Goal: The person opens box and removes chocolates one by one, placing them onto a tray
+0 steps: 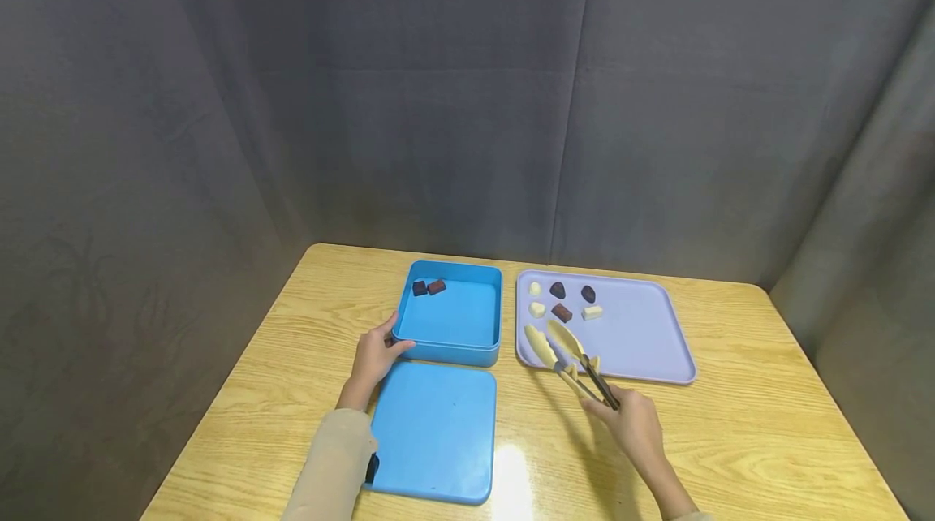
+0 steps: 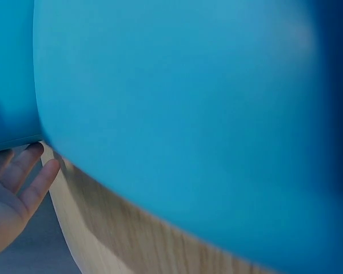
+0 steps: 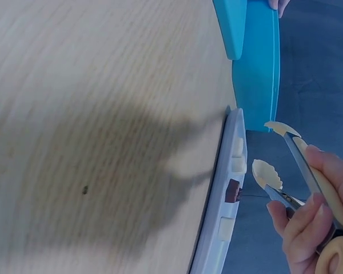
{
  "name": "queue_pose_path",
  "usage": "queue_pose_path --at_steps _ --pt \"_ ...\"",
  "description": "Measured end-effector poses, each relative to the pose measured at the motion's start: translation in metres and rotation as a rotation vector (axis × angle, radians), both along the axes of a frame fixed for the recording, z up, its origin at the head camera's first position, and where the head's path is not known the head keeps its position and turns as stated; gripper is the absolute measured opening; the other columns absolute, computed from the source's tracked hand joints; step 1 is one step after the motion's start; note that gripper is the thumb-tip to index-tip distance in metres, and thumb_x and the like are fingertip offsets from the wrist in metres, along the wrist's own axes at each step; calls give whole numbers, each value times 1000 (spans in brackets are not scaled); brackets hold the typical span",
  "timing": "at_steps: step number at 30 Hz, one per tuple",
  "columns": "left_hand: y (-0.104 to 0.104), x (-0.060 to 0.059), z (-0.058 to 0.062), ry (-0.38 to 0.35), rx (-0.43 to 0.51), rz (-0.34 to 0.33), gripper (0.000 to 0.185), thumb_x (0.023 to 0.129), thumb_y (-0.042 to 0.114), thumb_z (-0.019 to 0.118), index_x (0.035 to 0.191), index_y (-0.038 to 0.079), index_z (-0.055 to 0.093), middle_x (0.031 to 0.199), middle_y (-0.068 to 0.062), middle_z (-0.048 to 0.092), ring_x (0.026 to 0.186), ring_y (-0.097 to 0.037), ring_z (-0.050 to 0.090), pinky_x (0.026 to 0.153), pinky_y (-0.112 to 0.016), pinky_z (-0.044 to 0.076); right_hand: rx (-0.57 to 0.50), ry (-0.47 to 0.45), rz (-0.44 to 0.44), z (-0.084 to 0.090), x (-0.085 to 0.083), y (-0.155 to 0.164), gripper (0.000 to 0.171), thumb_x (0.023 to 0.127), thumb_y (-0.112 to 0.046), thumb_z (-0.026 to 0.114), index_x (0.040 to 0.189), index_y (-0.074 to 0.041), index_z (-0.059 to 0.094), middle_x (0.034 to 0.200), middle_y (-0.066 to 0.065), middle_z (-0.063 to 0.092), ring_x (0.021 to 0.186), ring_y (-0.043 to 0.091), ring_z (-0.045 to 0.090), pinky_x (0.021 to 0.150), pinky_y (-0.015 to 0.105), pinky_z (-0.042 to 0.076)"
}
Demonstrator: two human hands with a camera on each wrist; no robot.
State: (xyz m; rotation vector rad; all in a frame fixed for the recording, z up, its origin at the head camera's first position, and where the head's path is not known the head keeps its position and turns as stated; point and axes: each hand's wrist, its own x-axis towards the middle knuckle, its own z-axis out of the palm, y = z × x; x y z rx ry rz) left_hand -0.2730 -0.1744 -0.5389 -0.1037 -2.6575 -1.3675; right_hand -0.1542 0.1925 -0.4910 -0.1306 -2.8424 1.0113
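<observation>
My left hand [image 1: 372, 356] holds the near left corner of an open blue box [image 1: 449, 352], thumb on the front wall and fingers along the side. Two dark brown chocolates [image 1: 436, 286] lie in the box's far left corner. In my right hand [image 1: 634, 422] is a pair of tongs [image 1: 590, 371] with cream tips. Those tips stand apart with nothing between them, over the near left part of a lilac tray [image 1: 643, 350]. Several chocolates sit on the tray's left half, among them a reddish-brown block [image 1: 562, 312], a white block [image 1: 592, 312] and dark domed pieces [image 1: 558, 290].
A flat blue lid [image 1: 438, 432] lies directly in front of the box, under the left forearm's edge. Box and tray stand side by side with a narrow gap on the wooden table [image 1: 760, 424]. Grey curtains [image 1: 453, 99] hang behind and at both sides.
</observation>
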Motion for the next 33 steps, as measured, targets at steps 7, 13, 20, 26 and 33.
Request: queue_pose_path --at_steps 7,13,20,26,33 --pt "0 1 0 -7 4 0 65 77 17 70 132 -2 40 127 -22 44 111 -33 48 85 -41 44 -13 0 -15 3 -7 -6 28 74 -30 72 65 -8 58 45 -6 34 42 8 25 37 19 20" --pt "0 1 1 2 -2 -3 64 77 17 70 131 -2 41 126 -22 46 110 -32 49 84 -41 46 -21 16 0 7 -12 -13 33 72 -30 73 60 -9 52 46 -6 31 44 8 26 39 21 20" --pt "0 0 0 6 2 -6 64 77 17 70 131 -2 41 126 -22 46 110 -32 49 83 -41 46 -22 18 24 12 -19 -23 30 72 -33 73 70 -6 59 47 -5 33 45 10 27 40 22 22" --pt "0 0 2 3 -8 -4 64 77 17 70 131 -3 41 124 -23 47 109 -33 50 83 -41 46 -14 12 48 13 -26 -29 43 71 -37 73 88 1 65 50 -4 30 48 11 27 42 23 23" --pt "-1 0 1 5 -20 -6 64 77 18 71 130 -2 42 124 -23 47 109 -32 50 80 -40 48 -31 26 66 15 -34 -36 38 70 -37 74 64 -8 50 49 -5 25 46 10 24 42 23 21"
